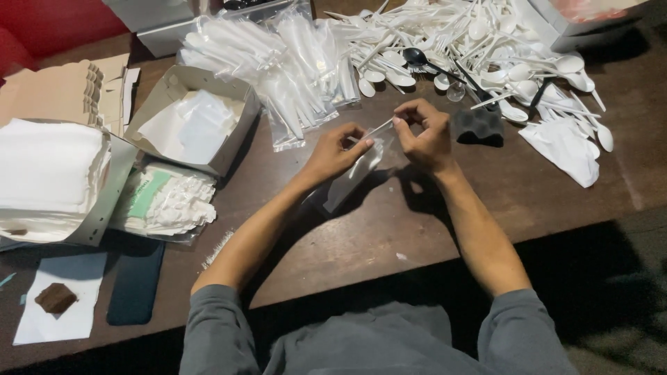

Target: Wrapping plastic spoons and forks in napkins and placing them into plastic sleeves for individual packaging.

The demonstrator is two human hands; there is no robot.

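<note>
Clear plastic forms the small sleeve at the centre of the brown wooden counter, directly in front of the seated person. The sleeve hangs at a slant, its upper end raised between the two hands and its lower end touching or just above the counter surface; which of the two cannot be told.

Left hand: fingers curled, thumb and forefinger pinched on the upper edge of the sleeve. Hand is nearly closed around that edge.

Right hand: fingers bent inward, thumb and forefinger pressed together on the end of a thin white utensil handle. The handle runs from this pinch toward the left hand and the mouth of the sleeve. The utensil's head is not visible, so its kind cannot be told.

Surroundings: a loose heap of white plastic spoons and forks lies beyond the right hand, with one black spoon among them. A dark sponge-like block sits just beside the right hand. A pile of filled clear packets lies beyond the left hand. An open cardboard box holding white sheets stands to the left, well apart from the hands. A dark phone lies near the counter's near edge.
</note>
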